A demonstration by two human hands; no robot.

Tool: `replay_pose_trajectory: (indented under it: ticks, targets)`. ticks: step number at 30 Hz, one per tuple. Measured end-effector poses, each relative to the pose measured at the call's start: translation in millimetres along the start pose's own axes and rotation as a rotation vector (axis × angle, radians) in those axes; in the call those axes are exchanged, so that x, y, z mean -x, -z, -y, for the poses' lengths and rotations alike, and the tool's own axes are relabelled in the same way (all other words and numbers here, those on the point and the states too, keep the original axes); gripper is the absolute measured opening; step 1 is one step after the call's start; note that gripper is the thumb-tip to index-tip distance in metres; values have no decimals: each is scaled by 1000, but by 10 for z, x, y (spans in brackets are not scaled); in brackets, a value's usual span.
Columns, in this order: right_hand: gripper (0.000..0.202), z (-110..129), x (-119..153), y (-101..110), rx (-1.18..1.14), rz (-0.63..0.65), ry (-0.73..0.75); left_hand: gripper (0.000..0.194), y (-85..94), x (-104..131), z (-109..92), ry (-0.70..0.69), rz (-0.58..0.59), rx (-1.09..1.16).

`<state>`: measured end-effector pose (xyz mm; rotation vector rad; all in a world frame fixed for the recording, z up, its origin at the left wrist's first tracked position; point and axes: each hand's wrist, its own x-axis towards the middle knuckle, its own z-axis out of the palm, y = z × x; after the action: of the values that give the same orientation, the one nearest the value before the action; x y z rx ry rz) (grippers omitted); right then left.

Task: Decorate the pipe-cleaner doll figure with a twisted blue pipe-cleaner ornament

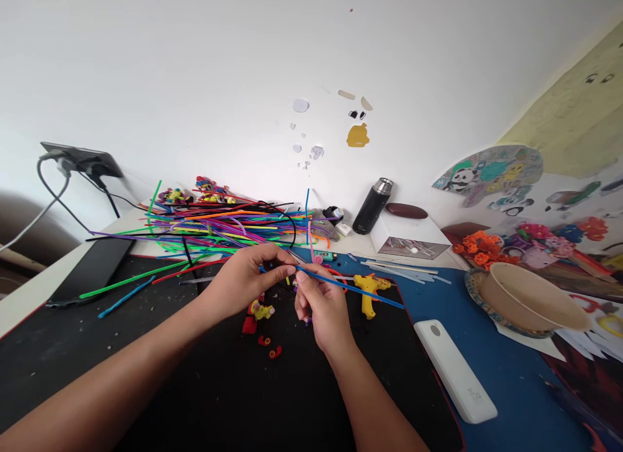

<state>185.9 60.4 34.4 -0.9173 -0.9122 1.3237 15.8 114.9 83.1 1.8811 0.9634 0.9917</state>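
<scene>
Both hands meet over the black mat (224, 387), pinching a blue pipe cleaner (360, 289) whose doubled length points right. My left hand (248, 276) is closed on it near its left end, thumb against fingers. Close beside, my right hand (321, 302) grips it between thumb and curled fingers. Beneath the hands lie a small yellow and red figure (261, 310) and two red curled pieces, one of them (275, 352) nearer me. A yellow glue gun (370, 295) rests right of my right hand, under the pipe cleaner's free length.
A pile of colored pipe cleaners (228, 225) spreads along the wall. Behind on the right are a black bottle (372, 206) and a white box (413, 234). A white case (455, 371) and a beige bowl (535, 296) stand at the right; a black tablet (92, 270) lies left.
</scene>
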Motion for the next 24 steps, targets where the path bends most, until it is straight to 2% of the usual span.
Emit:
replay_pose_trajectory:
  ticks: [4, 10, 13, 18, 24]
  targets:
    - [40, -1, -2, 2, 40, -2, 22, 20, 32, 6, -53, -28, 15, -65]
    - [40, -128, -87, 33, 30, -20, 58, 20, 80, -13, -28, -11, 118, -90]
    - [42, -115, -103, 33, 65, -43, 57, 26, 143, -43, -32, 22, 87, -44]
    - [39, 57, -15, 130, 264, -77, 57, 34, 265, -98, -50, 123, -38, 262]
    - [30, 192, 97, 590, 703, -108, 82, 33, 323, -188, 95, 261, -163, 811]
